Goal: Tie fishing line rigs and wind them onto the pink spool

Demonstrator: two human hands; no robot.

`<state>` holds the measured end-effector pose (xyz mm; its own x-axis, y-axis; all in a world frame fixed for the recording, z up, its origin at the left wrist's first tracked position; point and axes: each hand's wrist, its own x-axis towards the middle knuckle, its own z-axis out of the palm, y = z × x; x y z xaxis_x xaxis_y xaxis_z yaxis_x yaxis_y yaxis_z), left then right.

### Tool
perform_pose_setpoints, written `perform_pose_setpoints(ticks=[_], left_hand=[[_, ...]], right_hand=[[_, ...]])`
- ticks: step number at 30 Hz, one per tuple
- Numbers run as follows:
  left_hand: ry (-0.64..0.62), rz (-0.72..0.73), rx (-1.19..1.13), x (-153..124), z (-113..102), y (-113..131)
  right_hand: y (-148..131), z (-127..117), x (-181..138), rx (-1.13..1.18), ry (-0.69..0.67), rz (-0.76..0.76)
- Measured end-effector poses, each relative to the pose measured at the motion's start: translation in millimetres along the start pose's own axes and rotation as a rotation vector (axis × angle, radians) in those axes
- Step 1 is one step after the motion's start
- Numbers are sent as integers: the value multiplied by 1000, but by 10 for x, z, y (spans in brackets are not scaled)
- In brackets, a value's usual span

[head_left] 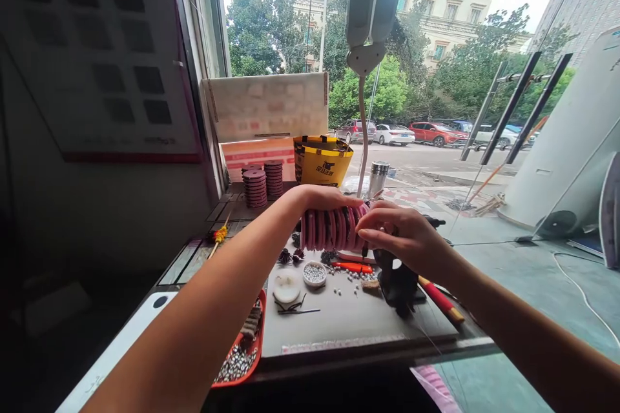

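My left hand reaches out over the worktable and curls its fingers over the top of a row of pink discs, held on edge side by side. My right hand comes in from the right with fingers closed against the right end of the same row. Both hands hold the row above the grey work mat. Directly below lie a small white bowl of beads, a white round lid and an orange-handled tool.
Two stacks of dark red discs and a yellow bag stand at the back. A red tray of small metal pieces sits front left. A dark clamp and a red stick lie right. A lamp stem rises behind.
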<state>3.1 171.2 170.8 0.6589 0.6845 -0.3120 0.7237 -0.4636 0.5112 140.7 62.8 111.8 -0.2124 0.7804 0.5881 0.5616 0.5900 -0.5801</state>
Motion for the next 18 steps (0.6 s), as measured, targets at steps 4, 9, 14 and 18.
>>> perform_pose_setpoints(ticks=[4, 9, 14, 18], left_hand=[[17, 1, 9, -5, 0, -5], [33, 5, 15, -15, 5, 5], [31, -1, 14, -29, 10, 23], [8, -13, 6, -44, 2, 32]], right_hand=[[17, 50, -73, -41, 17, -22], [31, 108, -104, -86, 45, -86], [34, 157, -104, -130, 85, -128], [33, 194, -93, -215, 105, -147]])
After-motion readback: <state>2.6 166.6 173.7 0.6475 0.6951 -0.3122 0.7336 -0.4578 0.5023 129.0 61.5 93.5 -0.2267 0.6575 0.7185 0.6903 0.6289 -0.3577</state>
